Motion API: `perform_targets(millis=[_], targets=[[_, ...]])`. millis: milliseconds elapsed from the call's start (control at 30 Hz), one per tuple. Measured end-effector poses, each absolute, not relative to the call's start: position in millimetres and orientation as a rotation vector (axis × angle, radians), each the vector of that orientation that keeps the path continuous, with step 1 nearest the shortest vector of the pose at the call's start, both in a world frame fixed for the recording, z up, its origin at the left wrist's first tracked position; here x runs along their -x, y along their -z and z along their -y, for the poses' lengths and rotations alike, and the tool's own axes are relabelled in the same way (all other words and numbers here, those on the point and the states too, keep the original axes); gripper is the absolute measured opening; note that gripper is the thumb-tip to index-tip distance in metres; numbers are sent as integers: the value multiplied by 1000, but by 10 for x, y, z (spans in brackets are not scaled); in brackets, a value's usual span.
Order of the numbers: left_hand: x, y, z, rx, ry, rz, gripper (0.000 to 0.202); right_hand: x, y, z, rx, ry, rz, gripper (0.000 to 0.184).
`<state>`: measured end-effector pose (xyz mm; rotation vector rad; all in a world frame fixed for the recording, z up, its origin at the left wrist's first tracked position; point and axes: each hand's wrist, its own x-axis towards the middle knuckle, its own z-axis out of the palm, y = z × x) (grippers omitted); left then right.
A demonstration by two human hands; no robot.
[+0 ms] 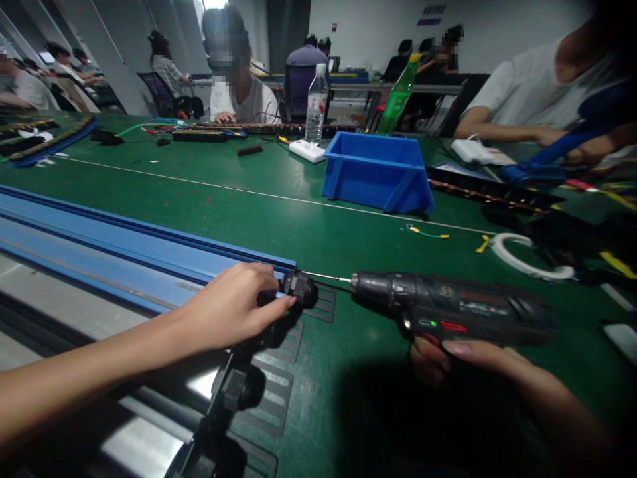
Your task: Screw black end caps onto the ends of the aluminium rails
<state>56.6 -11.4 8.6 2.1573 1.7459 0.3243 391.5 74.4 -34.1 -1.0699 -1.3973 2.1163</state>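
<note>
My left hand is closed in a pinch on a small black connector block at the end of a long blue rail. My right hand grips a dark cordless screwdriver held sideways. Its thin bit points left and touches the black block. More black blocks on a strip run toward me below my left hand, beside black slotted plates.
A blue plastic bin stands on the green table behind the tool. A roll of white tape and cables lie at right. Two bottles stand further back. Other people sit and work along the far and right sides.
</note>
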Motion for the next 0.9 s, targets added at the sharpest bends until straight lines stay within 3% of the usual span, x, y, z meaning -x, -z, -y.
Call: perform_targets(millis=[367,667,900], targets=[[-586,-88,112,-2119,-289,-1848,37,-3858,180,-618,1126,-2147,1033,16],[-561,-90,111,-2097,-368,-1811,37,-3927,301,-657,1116,-2175,989,46],[-550,-78,89,-2050,-368,-1809,35,-3981,407,-648,1097,-2141,985,46]])
